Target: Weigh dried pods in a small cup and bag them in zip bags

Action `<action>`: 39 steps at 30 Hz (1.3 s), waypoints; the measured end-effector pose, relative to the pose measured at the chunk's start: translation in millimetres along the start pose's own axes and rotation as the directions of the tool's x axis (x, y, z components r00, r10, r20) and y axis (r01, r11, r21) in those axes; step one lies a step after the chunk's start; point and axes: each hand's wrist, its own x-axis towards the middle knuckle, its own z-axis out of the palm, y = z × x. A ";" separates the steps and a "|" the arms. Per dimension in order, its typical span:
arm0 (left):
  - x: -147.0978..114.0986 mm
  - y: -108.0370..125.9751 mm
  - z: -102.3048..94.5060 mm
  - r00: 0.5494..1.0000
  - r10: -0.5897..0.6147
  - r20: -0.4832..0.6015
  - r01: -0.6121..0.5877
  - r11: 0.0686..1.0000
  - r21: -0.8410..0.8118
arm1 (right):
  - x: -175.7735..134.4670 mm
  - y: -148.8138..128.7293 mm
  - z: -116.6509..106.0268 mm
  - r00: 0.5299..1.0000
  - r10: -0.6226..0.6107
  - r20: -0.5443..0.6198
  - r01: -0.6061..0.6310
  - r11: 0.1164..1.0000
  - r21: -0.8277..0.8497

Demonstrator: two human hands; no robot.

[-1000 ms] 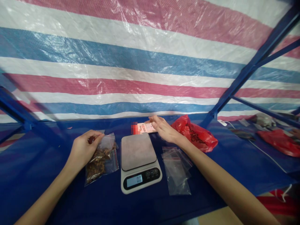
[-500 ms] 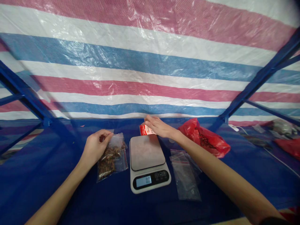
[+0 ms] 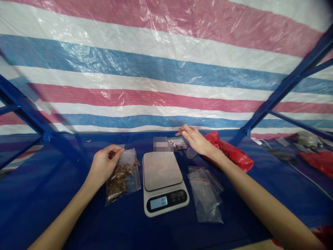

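My left hand [image 3: 103,164] pinches the top edge of a clear zip bag [image 3: 120,176] filled with brown dried pieces, which lies on the blue cloth left of a white digital scale [image 3: 162,180]. The scale's plate is bare and its display reads 0.0. My right hand [image 3: 195,140] hovers behind the scale with fingers stretched out and nothing in them. It is just right of a small flat packet [image 3: 178,143] lying on the cloth. A small clear cup [image 3: 191,153] stands under that wrist.
Several empty clear zip bags [image 3: 206,192] lie right of the scale. A red plastic bag [image 3: 232,154] with dark contents sits behind my right forearm. A striped tarp [image 3: 166,69] forms the back wall, framed by blue metal bars [image 3: 281,88]. More red bags [image 3: 317,161] lie far right.
My right hand has lifted off the packet behind the scale and shifted right; the packet now lies flat with a greyish face up. My left hand has kept its hold on the filled bag.
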 end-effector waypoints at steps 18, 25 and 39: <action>1.9 2.6 -0.5 0.999 -0.050 -0.001 0.050 0.998 0.047 | -30.4 22.3 0.1 0.991 0.121 0.058 -0.115 0.989 -0.093; 3.0 -2.2 -1.2 1.000 -0.006 -0.030 0.009 0.994 0.109 | -36.8 29.8 2.8 0.994 0.112 0.006 -0.111 0.991 -0.076; 3.4 -0.1 -1.7 0.997 0.057 -0.047 -0.047 0.983 0.178 | -40.2 29.0 8.0 0.994 0.098 0.049 -0.097 0.995 -0.023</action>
